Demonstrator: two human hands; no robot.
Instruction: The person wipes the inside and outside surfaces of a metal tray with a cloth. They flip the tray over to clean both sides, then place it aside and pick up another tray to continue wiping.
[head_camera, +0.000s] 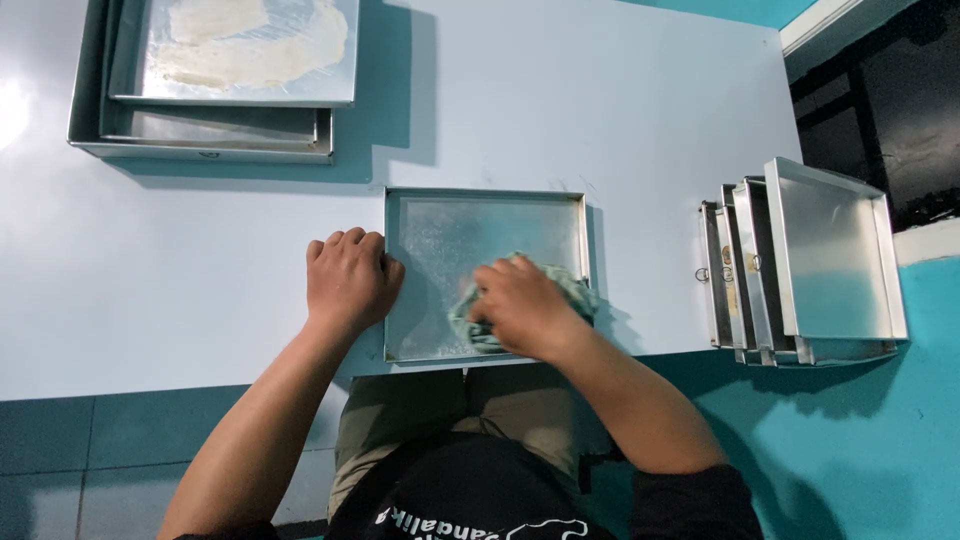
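Observation:
A shallow rectangular metal baking tray (470, 215) lies on the white table in front of me. My left hand (348, 278) rests on the tray's left rim with fingers curled, holding it in place. My right hand (522, 308) presses a crumpled green cloth (572, 290) onto the tray's lower right part. Most of the cloth is hidden under my hand.
A stack of metal trays (210, 130) sits at the far left, the top one holding a flat pale sheet of dough (250, 40). Several more trays (800, 270) lean together at the table's right edge. The white table (620, 120) ends near my body.

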